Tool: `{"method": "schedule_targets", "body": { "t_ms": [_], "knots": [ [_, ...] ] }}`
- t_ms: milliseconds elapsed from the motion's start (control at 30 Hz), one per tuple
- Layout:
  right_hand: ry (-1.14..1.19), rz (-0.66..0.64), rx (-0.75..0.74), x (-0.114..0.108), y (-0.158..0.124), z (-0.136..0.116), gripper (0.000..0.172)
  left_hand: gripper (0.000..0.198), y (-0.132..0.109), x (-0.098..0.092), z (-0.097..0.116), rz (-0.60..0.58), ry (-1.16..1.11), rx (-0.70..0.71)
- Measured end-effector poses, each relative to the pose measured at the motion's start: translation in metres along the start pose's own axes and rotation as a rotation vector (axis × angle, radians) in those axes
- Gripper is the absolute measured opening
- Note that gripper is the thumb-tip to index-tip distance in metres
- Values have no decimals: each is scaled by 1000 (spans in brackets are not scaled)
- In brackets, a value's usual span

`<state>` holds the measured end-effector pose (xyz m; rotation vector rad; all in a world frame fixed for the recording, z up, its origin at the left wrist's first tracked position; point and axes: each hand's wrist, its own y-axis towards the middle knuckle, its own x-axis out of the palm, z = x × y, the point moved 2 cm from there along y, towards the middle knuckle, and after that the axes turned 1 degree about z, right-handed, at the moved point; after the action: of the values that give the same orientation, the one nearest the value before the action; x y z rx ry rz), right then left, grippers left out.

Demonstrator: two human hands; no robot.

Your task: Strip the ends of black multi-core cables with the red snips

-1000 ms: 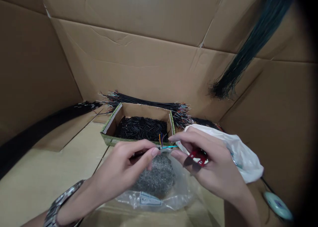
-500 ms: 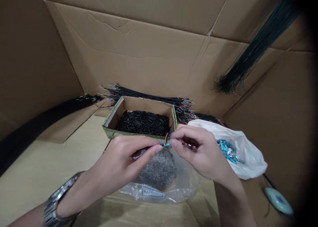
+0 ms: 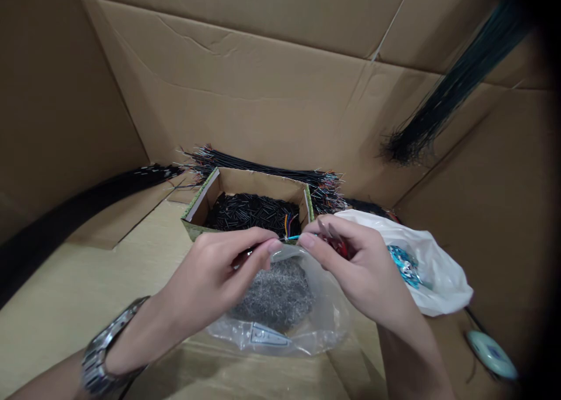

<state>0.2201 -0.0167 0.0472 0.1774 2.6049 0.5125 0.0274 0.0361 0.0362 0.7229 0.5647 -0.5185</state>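
Observation:
My left hand (image 3: 214, 280) pinches the end of a thin cable whose coloured wires (image 3: 287, 227) fan out between both hands. My right hand (image 3: 357, 265) pinches the blue wire from the other side and also holds a small red tool (image 3: 338, 246) in its palm. Both hands hover over a clear plastic bag (image 3: 280, 298) full of tiny grey metal pieces. Just behind them stands a small open cardboard box (image 3: 249, 210) filled with short black tubes.
A white plastic bag (image 3: 421, 271) with blue shiny parts lies at the right. Bundles of black cables (image 3: 263, 169) lie behind the box and at the left (image 3: 65, 219); another bundle (image 3: 451, 96) hangs at the upper right. Cardboard walls surround the work surface. A pale green object (image 3: 491, 353) rests lower right.
The hands have stayed pinched on the wires and drifted slightly upward in view. The red tool, showing clearly a second ago, is now mostly tucked inside my right hand.

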Motion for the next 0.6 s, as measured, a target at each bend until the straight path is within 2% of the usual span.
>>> {"method": "schedule_targets", "body": {
  "t_ms": [133, 233, 367, 600],
  "knots": [
    [-88, 28, -129, -1, -3, -1, 8, 40, 3, -1, -1, -113, -182, -153],
    [-128, 45, -198, 1, -3, 0, 8, 39, 5, 0, -3, -93, -292, -213],
    [24, 87, -73, 7, 1, 3, 6, 18, 4, 2, -4, 33, -328, -200],
    [298, 69, 114, 22, -1, 2, 15, 10, 2, 4, -4, 116, -197, -81]
  ]
}}
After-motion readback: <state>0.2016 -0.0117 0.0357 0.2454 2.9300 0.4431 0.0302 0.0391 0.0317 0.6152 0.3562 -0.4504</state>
